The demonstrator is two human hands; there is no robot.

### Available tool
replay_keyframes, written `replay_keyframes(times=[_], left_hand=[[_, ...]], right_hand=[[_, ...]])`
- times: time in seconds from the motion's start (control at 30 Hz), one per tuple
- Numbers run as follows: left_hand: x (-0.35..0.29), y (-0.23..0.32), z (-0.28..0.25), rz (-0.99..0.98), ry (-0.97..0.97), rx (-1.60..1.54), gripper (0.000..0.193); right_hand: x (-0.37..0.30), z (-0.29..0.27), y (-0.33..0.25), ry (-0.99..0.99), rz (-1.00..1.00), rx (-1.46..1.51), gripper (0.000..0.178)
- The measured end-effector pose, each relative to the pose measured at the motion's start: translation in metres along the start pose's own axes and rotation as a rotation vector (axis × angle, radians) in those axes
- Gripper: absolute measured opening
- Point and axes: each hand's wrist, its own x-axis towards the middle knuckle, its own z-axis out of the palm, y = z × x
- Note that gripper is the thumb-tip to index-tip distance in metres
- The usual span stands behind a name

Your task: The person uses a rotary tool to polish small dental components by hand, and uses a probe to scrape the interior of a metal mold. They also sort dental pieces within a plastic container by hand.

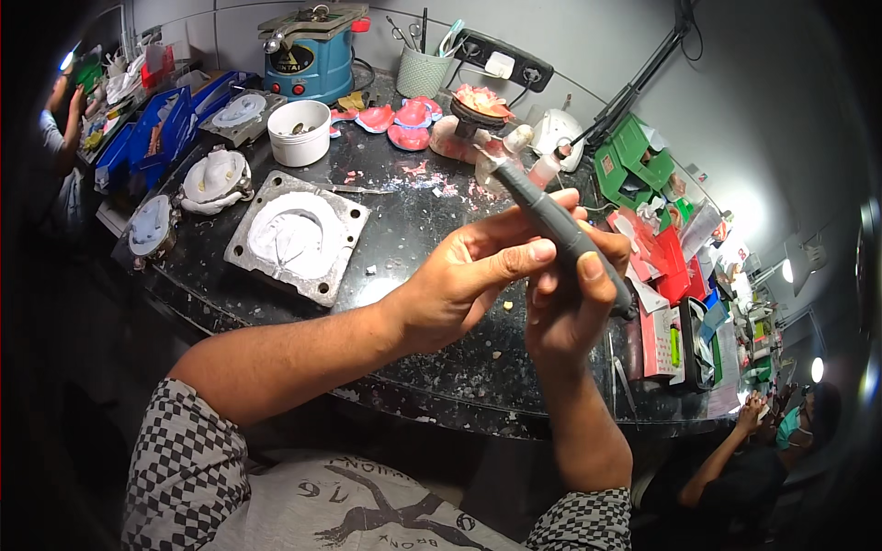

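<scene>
While both my hands clamp grey handpiece [560,220], right hand [570,308] wrapped shut, left hand [469,275] pinching shaft: mid tool adjustment, I judge; steady grip needed next.

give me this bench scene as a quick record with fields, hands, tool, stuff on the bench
setting: dark round workbench, cluttered
right hand: right hand grips a grey rotary handpiece, tip pointing up and away
left hand: left hand is at the handpiece shaft, thumb stretched toward it
near left: square metal flask filled with white plaster
behind it: white bowl, blue machine
back centre: pink denture bases, mesh tool cup
right side: green and red boxes
others: another person at lower right
</scene>
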Motion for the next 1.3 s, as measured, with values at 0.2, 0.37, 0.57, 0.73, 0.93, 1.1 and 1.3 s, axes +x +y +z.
replay_keyframes(times=[0.2,0.37,0.57,0.73,0.93,1.1,1.3], left_hand=[[-0.004,0.001,-0.008,-0.101,-0.002,-0.076,0.047],[-0.004,0.003,-0.006,-0.158,0.15,0.022,0.032],[0.003,-0.002,-0.001,-0.04,0.054,0.469,0.043],[-0.009,-0.006,-0.007,-0.19,-0.307,1.399,0.021],[-0.024,-0.005,0.001,-0.377,-0.452,1.522,0.016],[-0.032,-0.014,0.002,-0.314,-0.49,1.6,0.012],[-0.03,-0.009,-0.002,-0.144,-0.547,1.654,0.011]], right_hand=[[-0.004,-0.001,0.0,-0.076,-0.139,-0.474,0.031],[0.008,-0.027,0.01,-0.254,-0.813,-0.9,0.042],[0.022,-0.012,-0.012,0.058,-0.143,-0.043,0.038],[0.052,-0.049,-0.027,0.433,-0.13,0.217,0.022],[0.049,-0.067,-0.02,0.291,-0.197,0.042,0.016],[0.039,-0.049,-0.017,0.308,-0.221,-0.368,0.049],[0.043,-0.054,-0.011,0.14,-0.299,-0.322,0.033]])
